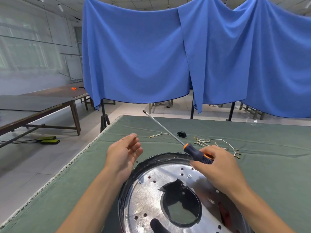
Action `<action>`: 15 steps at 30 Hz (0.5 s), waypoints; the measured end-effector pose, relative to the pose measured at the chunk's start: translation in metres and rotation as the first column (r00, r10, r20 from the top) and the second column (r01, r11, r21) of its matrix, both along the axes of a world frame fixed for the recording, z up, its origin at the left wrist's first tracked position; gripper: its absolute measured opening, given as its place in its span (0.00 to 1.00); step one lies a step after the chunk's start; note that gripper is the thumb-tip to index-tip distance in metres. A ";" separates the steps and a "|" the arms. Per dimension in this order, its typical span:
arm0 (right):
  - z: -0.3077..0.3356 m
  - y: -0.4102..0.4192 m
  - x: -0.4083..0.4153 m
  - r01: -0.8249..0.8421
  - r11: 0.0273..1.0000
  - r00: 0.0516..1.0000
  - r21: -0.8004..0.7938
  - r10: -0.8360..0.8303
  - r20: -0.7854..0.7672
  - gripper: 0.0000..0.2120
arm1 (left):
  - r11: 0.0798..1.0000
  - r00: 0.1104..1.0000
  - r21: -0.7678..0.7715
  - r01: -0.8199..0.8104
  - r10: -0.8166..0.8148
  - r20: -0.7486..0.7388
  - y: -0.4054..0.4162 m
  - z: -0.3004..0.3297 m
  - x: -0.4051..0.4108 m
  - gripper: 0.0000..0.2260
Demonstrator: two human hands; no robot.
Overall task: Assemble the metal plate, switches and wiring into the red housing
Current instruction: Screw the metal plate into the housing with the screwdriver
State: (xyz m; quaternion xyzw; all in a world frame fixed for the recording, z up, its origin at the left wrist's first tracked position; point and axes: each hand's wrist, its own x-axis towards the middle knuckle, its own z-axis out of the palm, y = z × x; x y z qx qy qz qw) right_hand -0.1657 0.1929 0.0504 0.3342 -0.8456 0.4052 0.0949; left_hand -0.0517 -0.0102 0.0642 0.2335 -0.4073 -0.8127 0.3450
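Note:
A round shiny metal plate (151, 195) with holes and a large central opening lies in a dark-rimmed housing (161, 157) near the table's front; a strip of red shows at its right side (224, 214). My right hand (218, 167) grips the dark and orange handle of a long screwdriver (198, 153), whose shaft points up and away to the left. My left hand (124, 152) hovers left of the housing, fingers relaxed, holding nothing. A bundle of white wires with terminals (212, 142) and a small black switch part (181, 134) lie farther back on the green cloth.
The green-covered table (75, 190) has its left edge running diagonally beside my left arm. A short wire (158, 135) lies near the screwdriver shaft. Blue curtains (134, 56) hang behind the table; brown tables (42, 105) stand at the left.

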 end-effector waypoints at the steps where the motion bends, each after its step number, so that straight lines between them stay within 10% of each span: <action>1: 0.000 0.000 0.000 -0.003 1.000 1.000 0.000 0.003 -0.005 0.05 | 1.000 1.000 -0.007 0.003 -0.003 -0.003 0.001 0.001 0.000 0.05; 15: 0.001 0.002 0.004 -0.009 1.000 0.998 0.006 0.009 0.061 0.06 | 0.998 0.996 -0.053 0.021 -0.026 -0.081 0.008 0.003 -0.001 0.05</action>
